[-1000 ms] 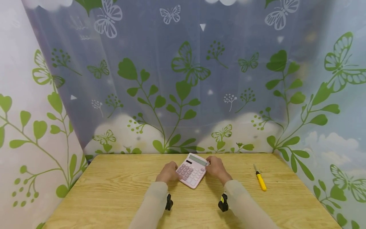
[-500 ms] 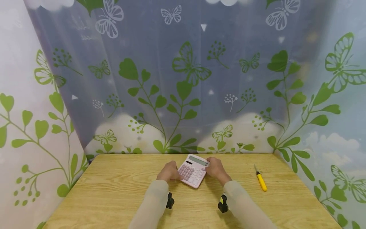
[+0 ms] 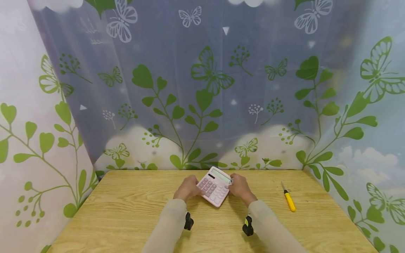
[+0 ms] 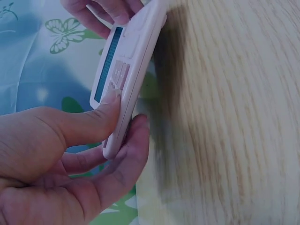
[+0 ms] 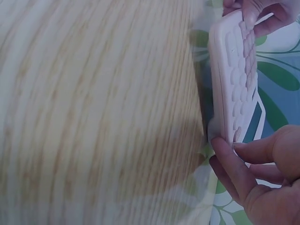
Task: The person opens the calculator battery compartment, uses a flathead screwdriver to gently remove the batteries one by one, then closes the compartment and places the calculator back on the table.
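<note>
A pink calculator (image 3: 215,186) with a grey display is held between the two hands over the table's far middle, turned a little clockwise. My left hand (image 3: 189,188) grips its left edge, the thumb on the keys and the fingers beneath, as the left wrist view shows on the calculator (image 4: 136,56). On the opposite edge, near the display, my right hand (image 3: 239,187) pinches it between thumb and fingers. The right wrist view shows the calculator (image 5: 234,75) tilted, a shadow beside it on the wood.
A yellow-handled screwdriver-like tool (image 3: 288,200) with a short metal tip lies to the right on the wooden table (image 3: 126,218). Behind the table's far edge hangs a curtain (image 3: 164,105) printed with leaves and butterflies. More printed cloth stands at both sides.
The calculator has shifted slightly right and its display end has risen. The left thumb has moved in over the keys. Both hands stay near the same spot; the yellow tool has not moved.
</note>
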{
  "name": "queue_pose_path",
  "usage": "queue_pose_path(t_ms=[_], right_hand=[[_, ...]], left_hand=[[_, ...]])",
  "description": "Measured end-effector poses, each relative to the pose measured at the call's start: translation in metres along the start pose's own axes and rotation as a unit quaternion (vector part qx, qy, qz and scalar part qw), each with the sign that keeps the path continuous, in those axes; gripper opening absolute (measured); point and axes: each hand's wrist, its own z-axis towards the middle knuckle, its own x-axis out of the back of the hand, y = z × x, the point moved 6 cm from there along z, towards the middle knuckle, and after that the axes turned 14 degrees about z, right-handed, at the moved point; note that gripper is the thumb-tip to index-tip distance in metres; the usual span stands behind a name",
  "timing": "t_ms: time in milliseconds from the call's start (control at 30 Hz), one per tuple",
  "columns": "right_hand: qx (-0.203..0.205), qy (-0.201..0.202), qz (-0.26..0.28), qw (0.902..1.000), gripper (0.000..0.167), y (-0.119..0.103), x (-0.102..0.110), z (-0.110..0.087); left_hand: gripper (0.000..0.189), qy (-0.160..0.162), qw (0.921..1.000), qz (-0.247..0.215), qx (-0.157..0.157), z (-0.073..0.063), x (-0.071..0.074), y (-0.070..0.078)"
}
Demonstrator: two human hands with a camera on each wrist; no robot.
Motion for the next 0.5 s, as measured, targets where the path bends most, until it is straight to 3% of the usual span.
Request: queue_pose_path(t_ms=[300, 500], right_hand=[[-0.008, 0.005, 0.008, 0.9999, 0.044, 0.0024, -0.0015, -0.0001], [0.0, 0.016, 0.009, 0.9998, 0.04, 0.0027, -0.0002, 0.0001]], left_hand=[[0.038, 0.015, 0.9998, -0.006, -0.012, 0.0026, 0.0046, 0.0048], [0.042, 0.026, 0.9985, -0.04, -0.025, 0.0054, 0.0066, 0.0061]])
